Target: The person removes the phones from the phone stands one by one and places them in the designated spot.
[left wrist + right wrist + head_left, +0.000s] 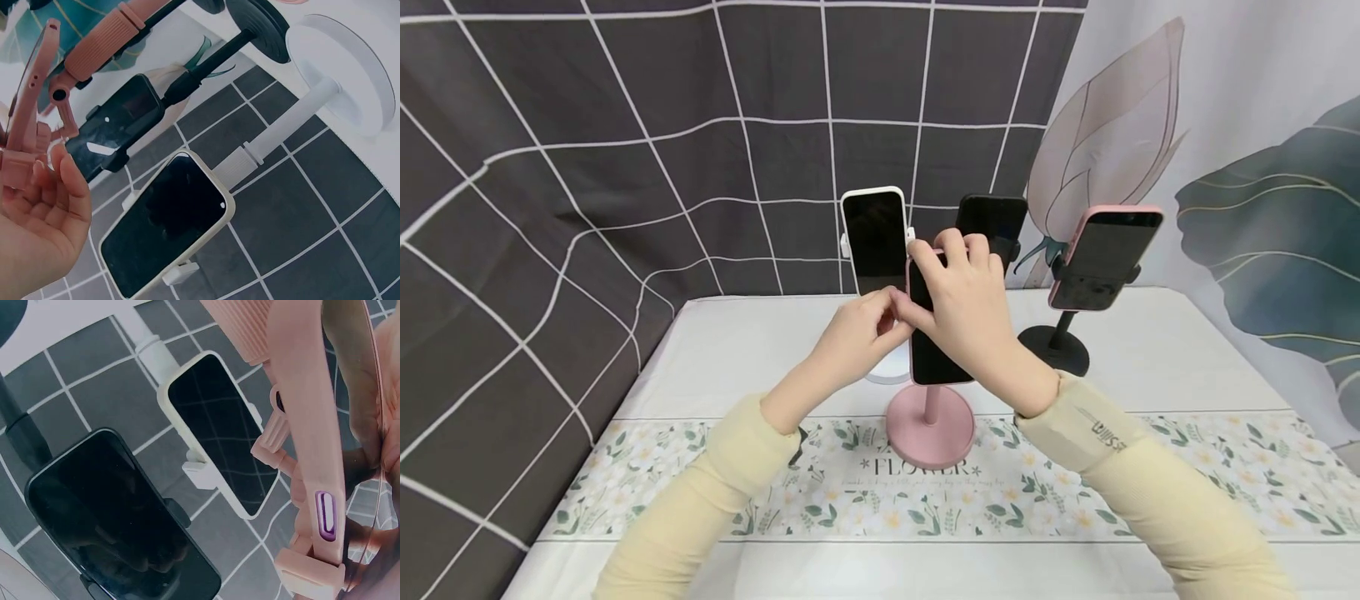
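Observation:
A pink-edged phone (931, 362) with a dark screen sits tilted in a pink phone stand (930, 427). My right hand (966, 296) reaches across the upper screen, fingers at the top edge, thumb stretched to the left edge. There my left hand (861, 333) has its fingers curled, its tips meeting the right thumb at the phone's side. In the left wrist view, the left hand (47, 231) lies right beside the pink clamp (19, 165). From the right wrist, the phone's side (306, 425) shows, with fingers beyond it and a thin line along the screen.
Behind stands a white-cased phone (876, 237) on a white stand (344, 75). A black phone (996, 218) is partly hidden by my right hand. Another pink phone (1105, 258) sits on a black stand (1056, 348) at the right. A floral runner (1097, 492) crosses the table.

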`<state>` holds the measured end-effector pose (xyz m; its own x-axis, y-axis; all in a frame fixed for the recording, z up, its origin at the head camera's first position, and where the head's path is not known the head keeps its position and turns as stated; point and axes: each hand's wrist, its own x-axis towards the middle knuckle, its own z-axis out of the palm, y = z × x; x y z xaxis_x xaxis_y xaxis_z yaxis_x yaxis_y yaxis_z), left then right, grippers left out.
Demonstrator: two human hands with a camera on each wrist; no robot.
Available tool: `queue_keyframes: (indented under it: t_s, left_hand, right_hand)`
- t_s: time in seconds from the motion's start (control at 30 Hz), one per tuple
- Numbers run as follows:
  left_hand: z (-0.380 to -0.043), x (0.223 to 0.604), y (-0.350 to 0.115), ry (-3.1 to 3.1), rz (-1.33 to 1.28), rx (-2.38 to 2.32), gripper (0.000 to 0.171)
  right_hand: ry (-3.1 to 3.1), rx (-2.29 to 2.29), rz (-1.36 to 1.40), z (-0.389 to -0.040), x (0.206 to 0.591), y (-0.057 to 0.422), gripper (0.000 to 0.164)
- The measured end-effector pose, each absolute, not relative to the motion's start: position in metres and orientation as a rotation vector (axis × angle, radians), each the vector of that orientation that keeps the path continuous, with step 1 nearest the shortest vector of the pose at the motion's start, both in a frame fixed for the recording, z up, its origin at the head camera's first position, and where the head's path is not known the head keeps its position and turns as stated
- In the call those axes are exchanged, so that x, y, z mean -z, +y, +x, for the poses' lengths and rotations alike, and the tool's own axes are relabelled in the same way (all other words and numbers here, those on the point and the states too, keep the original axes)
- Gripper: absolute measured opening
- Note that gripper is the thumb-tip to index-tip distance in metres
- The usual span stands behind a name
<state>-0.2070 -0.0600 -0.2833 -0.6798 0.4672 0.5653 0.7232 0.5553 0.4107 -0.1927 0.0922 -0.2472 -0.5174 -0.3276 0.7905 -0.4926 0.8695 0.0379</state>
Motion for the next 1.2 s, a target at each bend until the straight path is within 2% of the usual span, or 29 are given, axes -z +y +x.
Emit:
queue_keyframes:
  t_s: [0.33, 0.7, 1.2]
  left_hand:
    - [-0.215, 0.285, -0.059, -2.347, -1.055, 1.035, 0.007]
    - [-0.215, 0.290, -0.069, -2.236, -1.122, 1.304, 0.018]
    - [-0.216, 0.294, -0.068, -2.207, -1.109, 1.267, 0.018]
  right_hand:
    - [-2.134, -0.212, 0.600, -0.194, 0.250, 0.095, 0.031]
    - [-2.151, -0.231, 0.657, -0.195, 0.246, 0.093, 0.027]
    - [-2.100, -0.378, 0.896, -0.192, 0.243, 0.108, 0.023]
